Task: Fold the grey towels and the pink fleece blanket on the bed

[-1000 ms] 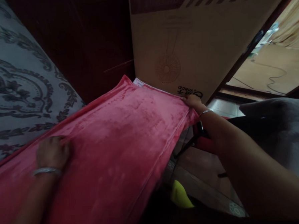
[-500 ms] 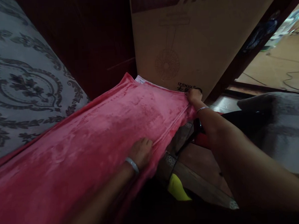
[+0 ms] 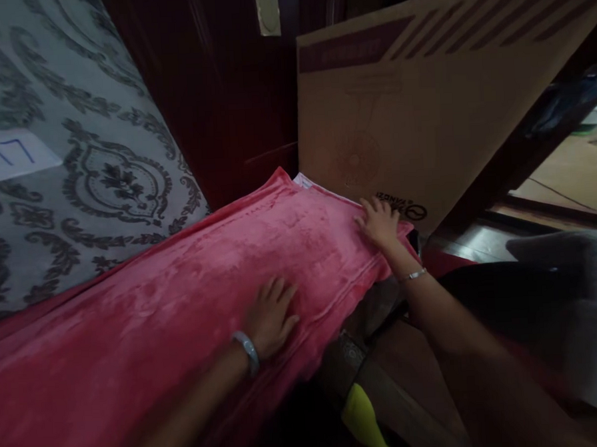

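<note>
A plush pink-red blanket [image 3: 183,309] is spread along a narrow raised surface, running from the lower left to the far end near the centre. My left hand [image 3: 271,316] lies on top of it with fingers spread, a pale bangle at the wrist. Farther along, my right hand [image 3: 380,224] rests on the blanket by its far right corner, fingers apart; a thin bracelet circles that wrist. A strip of white fabric [image 3: 309,183] shows at the blanket's far edge. What supports the blanket is hidden beneath it.
A large cardboard box [image 3: 437,109] with a fan drawing stands just past the blanket's far end. Patterned wallpaper [image 3: 125,166] borders the left, beside a dark red door-like panel [image 3: 222,101]. A grey-covered object [image 3: 582,289] is at right; something yellow [image 3: 361,417] shows low down.
My right hand has let go of the blanket's corner and now lies with fingers apart. My left hand has uncurled and spread flat. The view has tilted up and turned left.
</note>
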### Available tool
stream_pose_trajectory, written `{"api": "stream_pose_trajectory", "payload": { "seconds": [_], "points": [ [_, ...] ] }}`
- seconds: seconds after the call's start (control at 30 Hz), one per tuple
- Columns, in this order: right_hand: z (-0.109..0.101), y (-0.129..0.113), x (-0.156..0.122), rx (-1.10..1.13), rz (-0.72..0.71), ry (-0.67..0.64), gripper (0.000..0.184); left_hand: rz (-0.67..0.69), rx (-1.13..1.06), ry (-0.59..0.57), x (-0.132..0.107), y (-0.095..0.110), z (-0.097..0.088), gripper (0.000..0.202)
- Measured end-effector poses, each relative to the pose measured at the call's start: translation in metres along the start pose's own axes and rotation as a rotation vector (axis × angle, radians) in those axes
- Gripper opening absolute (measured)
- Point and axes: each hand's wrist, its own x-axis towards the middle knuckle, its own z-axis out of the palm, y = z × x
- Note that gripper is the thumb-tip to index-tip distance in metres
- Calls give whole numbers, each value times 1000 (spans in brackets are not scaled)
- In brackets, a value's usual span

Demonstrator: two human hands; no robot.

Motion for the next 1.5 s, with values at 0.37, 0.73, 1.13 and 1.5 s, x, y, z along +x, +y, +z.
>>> {"api": "stream_pose_trajectory", "payload": {
  "seconds": [0.37, 0.73, 1.13, 1.5],
  "points": [
    [40, 22, -33, -49, -76, -223, 67, -143, 27, -57, -130, -1, 11, 63],
    [6, -47, -106, 60, -430, -168, 62, -203, 84, -108, -114, 32, 25, 59],
    [10, -55, -147, 13, -474, -230, 59, -362, 10, 3, -200, 37, -6, 61],
    [-2, -107, -216, -9, -747, -240, 61, -685, 170, 66, -328, 19, 17, 73]
  ]
}}
